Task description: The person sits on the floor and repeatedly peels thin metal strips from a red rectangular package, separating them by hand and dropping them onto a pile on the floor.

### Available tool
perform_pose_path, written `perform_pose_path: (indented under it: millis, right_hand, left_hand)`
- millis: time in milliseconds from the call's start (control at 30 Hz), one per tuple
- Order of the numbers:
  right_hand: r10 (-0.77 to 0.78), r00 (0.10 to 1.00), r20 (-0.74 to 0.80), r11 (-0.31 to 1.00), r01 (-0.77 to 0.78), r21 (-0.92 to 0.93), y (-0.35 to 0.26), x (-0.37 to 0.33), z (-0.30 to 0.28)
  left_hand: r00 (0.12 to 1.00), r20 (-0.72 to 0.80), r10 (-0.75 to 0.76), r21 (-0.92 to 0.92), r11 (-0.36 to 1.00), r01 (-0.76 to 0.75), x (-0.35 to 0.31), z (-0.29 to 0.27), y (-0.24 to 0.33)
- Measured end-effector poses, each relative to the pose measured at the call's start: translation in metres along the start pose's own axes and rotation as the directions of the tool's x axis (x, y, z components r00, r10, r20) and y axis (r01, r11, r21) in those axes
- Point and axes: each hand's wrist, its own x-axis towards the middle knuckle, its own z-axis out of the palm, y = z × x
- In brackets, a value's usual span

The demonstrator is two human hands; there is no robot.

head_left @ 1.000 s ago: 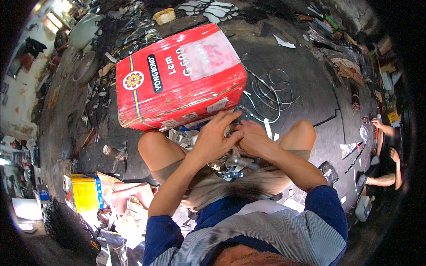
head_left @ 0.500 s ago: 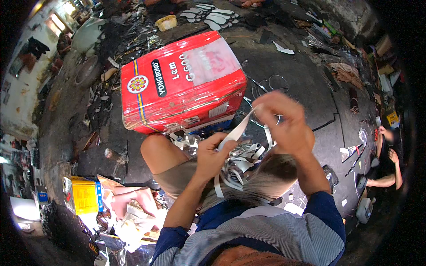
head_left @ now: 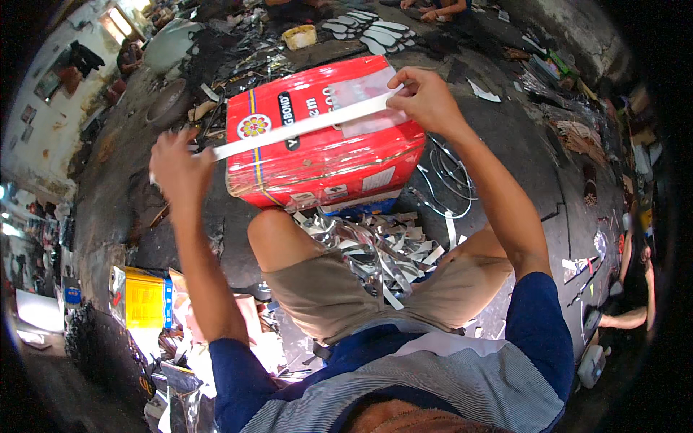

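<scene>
A long white strip [head_left: 303,128] is stretched taut across the top of a red cardboard box [head_left: 310,162] wrapped in clear film. Its right end is pinched in my right hand [head_left: 426,105], above the box's right side. My left hand [head_left: 182,167] holds the other end, beyond the box's left edge; the fingers are a little blurred. Between my knees lies a heap of silver and white strips [head_left: 375,249], below the near side of the box.
Wire loops [head_left: 451,180] lie right of the box. At lower left stands a yellow tin [head_left: 144,297] beside pale sheets. White sole-shaped pieces [head_left: 386,34] and a yellow tub [head_left: 299,37] are at the back. Other people's limbs [head_left: 626,317] show at the right and back.
My hands have moved apart from over my lap, the left going far left and the right upward. The strip between them is now pulled out straight over the box.
</scene>
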Motion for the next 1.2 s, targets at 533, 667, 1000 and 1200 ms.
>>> perform_pose_path:
  millis: [533,667,1000,1200]
  right_hand:
    - [-0.475,0.879,0.038,0.753,0.429,-0.499,0.007,0.005,-0.002]
    - [-0.559,0.813,0.163,0.639,0.548,-0.54,0.007,0.004,-0.008]
    - [-0.541,0.815,0.205,0.772,0.579,-0.263,0.009,0.02,-0.018]
    - [-0.466,0.88,0.096,0.86,0.476,-0.187,0.02,0.017,-0.011]
  left_hand:
    - [0.975,0.118,0.188,-0.945,0.323,0.052,0.025,0.082,0.232]
    - [0.972,-0.03,0.234,-0.916,0.383,-0.12,0.021,0.081,0.233]
    - [0.953,0.224,0.204,-0.958,0.226,0.176,0.028,0.08,0.229]
    - [0.961,0.222,0.164,-0.964,0.187,0.191,0.025,0.083,0.232]
